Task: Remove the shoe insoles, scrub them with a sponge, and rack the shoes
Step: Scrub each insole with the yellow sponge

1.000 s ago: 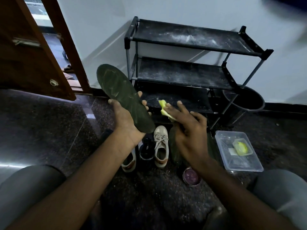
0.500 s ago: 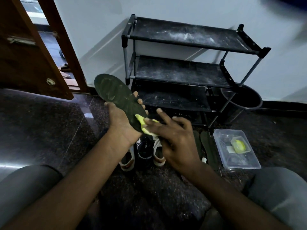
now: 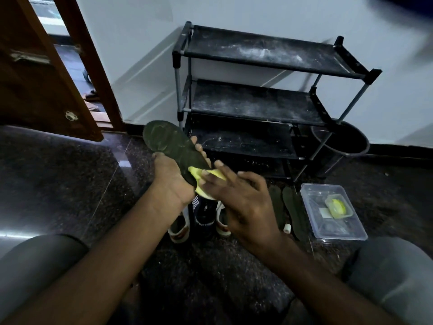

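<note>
Left hand (image 3: 171, 181) grips insole (image 3: 168, 141) mid-length, toe end tilted up-left. Right hand (image 3: 241, 200) pinches sponge (image 3: 206, 177), which was off insole a second ago and is now pressed on heel end: scrubbing underway. Shoes (image 3: 202, 219) under hands. Loose insoles (image 3: 293, 212), tub (image 3: 346, 228) right of right hand. Rack (image 3: 253, 106) beyond; stroke room toward toe.

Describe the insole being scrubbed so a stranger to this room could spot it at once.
Find the black three-shelf shoe rack against the white wall. At its lower left corner, the left hand holds up a dark green insole, the right hand holding a yellow sponge on it. Unlike the two insoles flat on the floor by the clear container, it is raised.
</note>
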